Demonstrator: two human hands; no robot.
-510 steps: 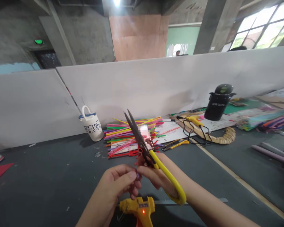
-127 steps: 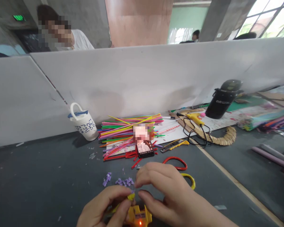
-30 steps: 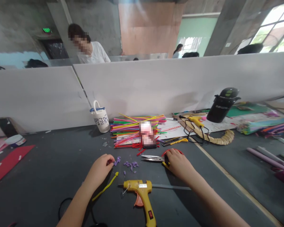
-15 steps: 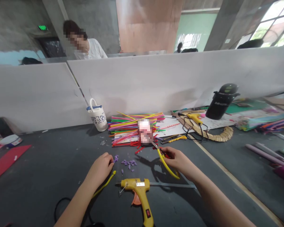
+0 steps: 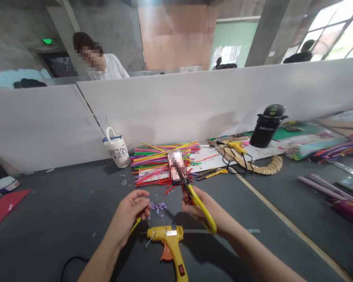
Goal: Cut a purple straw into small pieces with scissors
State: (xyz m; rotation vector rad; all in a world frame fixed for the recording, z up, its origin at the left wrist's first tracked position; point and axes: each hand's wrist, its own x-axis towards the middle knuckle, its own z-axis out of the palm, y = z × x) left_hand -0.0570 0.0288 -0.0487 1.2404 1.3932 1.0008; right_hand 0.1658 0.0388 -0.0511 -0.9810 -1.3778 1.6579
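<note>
My right hand (image 5: 200,209) grips a pair of scissors (image 5: 195,197) with yellow and red handles, lifted off the dark table, blades pointing up and away. My left hand (image 5: 131,213) is raised just left of it, fingers curled on a small piece, with a thin yellow strip (image 5: 135,226) hanging below it. Several small purple cut pieces (image 5: 159,206) lie on the table between my hands. A yellow glue gun (image 5: 169,243) lies just in front of me, nozzle pointing left.
A pile of coloured sticks (image 5: 161,161) and a phone (image 5: 178,172) lie behind my hands. A white bucket-shaped cup (image 5: 115,148), a black jug (image 5: 267,126), a second glue gun (image 5: 235,146) and a white partition (image 5: 194,102) stand farther back. A person stands behind the partition.
My right hand picked the scissors up off the table and brought them toward the left hand. My left hand rose from the purple pieces, lifting the yellow strip's end.
</note>
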